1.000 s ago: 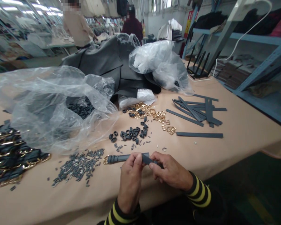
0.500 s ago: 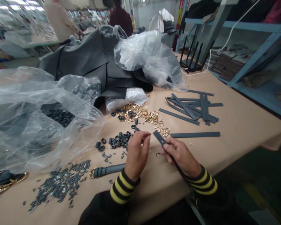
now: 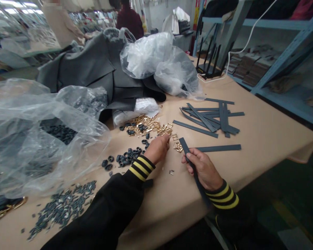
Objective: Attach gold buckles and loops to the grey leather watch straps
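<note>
My right hand (image 3: 205, 169) is closed round a dark grey strap (image 3: 184, 146), its flat end sticking up past my thumb and its length hanging over the table edge. My left hand (image 3: 158, 149) reaches to the near side of a pile of gold buckles (image 3: 165, 128). Its fingers are drawn together at the buckles; whatever lies between the fingertips is hidden. A few more gold buckles (image 3: 177, 146) lie between my hands. Beside my left wrist is a heap of dark strap loops (image 3: 127, 157). My left forearm covers most of a strap on the table.
Loose grey straps (image 3: 206, 119) lie at the right back. Small dark pieces (image 3: 65, 205) are heaped at front left, near a big clear plastic bag (image 3: 94, 139). Grey sheets (image 3: 86, 73), another plastic bag (image 3: 146, 55) and a black router (image 3: 210, 70) stand behind. Two people are further back.
My left hand has moved forward from beside the strap's end to the gold buckles. My right hand keeps its hold on the strap. The view has shifted slightly.
</note>
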{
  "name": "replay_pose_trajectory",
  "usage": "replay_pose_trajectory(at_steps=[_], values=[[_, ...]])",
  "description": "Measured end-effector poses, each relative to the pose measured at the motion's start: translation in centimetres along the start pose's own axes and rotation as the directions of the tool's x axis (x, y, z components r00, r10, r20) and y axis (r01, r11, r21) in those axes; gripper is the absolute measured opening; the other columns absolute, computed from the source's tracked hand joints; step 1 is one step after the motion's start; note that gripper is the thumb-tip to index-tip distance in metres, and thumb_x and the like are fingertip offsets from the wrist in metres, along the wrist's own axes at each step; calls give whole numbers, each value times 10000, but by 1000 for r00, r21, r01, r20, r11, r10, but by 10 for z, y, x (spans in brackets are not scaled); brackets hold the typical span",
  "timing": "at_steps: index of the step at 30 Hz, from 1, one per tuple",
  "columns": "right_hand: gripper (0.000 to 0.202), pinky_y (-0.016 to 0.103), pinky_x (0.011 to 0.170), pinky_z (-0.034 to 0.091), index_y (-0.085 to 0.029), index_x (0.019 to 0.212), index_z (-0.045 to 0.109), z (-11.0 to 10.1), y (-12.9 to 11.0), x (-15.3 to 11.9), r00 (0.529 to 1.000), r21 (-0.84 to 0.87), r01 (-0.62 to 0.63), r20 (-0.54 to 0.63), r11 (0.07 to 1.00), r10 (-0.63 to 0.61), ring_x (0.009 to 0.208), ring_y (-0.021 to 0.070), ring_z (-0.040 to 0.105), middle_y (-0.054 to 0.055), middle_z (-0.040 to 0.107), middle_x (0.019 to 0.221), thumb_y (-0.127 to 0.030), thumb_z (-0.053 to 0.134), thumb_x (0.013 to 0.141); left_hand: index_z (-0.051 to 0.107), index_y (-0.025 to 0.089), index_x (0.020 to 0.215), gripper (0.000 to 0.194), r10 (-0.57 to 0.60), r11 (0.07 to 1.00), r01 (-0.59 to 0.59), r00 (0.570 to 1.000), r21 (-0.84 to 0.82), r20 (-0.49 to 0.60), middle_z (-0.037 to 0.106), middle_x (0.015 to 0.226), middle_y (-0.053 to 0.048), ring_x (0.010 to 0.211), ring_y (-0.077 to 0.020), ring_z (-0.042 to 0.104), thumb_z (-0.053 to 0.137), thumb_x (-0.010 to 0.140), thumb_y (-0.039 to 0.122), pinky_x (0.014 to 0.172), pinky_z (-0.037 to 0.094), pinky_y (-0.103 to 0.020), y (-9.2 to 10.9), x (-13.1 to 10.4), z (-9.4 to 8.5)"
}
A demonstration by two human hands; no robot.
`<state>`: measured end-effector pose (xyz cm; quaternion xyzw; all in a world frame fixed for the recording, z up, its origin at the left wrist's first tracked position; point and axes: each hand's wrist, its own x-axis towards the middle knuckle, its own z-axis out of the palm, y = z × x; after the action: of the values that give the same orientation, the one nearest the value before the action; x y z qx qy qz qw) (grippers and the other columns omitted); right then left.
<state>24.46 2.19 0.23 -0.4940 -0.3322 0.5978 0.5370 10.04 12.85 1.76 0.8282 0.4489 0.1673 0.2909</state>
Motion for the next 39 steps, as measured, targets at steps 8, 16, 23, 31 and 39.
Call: replay_pose_trajectory(at_steps=[8, 16, 23, 31, 39], values=[[233, 166, 350, 278, -153, 915, 535, 19, -1, -16, 993, -311, 50, 118, 949, -13, 377, 38, 355, -34, 540, 621, -332, 566, 769, 590, 162, 740, 95, -212, 815, 93, 966, -573, -145, 608, 687, -14, 650, -137, 547, 540, 762, 240, 620, 415, -234, 36, -71, -3], [144, 191, 511, 377, -147, 709, 542, 43, -2, -31, 951, -375, 216, 291, 902, -106, 498, 76, 466, -30, 533, 563, -267, 542, 788, 624, 179, 807, 99, -317, 814, 153, 925, -561, -208, 623, 733, -16, 655, -134, 552, 569, 765, 249, 612, 438, -232, 48, -129, -3], [235, 198, 487, 371, -151, 939, 474, 54, 1, -39, 948, -389, 159, 318, 907, -30, 505, 75, 431, -16, 530, 670, -366, 417, 864, 642, 146, 764, 102, -442, 678, 217, 884, -702, -154, 603, 602, 2, 509, -105, 529, 618, 723, 237, 495, 451, -208, 42, -152, -19], [177, 190, 463, 359, -146, 859, 500, 60, 4, -55, 849, -338, 119, 522, 933, 80, 452, 46, 423, 4, 576, 754, -304, 419, 866, 656, 148, 777, 113, -464, 655, 213, 870, -725, -164, 607, 585, 10, 503, -98, 557, 644, 708, 237, 509, 459, -198, 38, -163, -38], [149, 188, 467, 367, -134, 875, 548, 47, 3, -53, 766, -214, 83, 638, 973, 75, 456, 45, 464, 21, 598, 763, -257, 468, 846, 612, 124, 723, 121, -463, 229, 219, 881, -949, 92, 521, 560, 24, 482, -37, 456, 636, 732, 242, 438, 368, -124, 27, -168, -31]])
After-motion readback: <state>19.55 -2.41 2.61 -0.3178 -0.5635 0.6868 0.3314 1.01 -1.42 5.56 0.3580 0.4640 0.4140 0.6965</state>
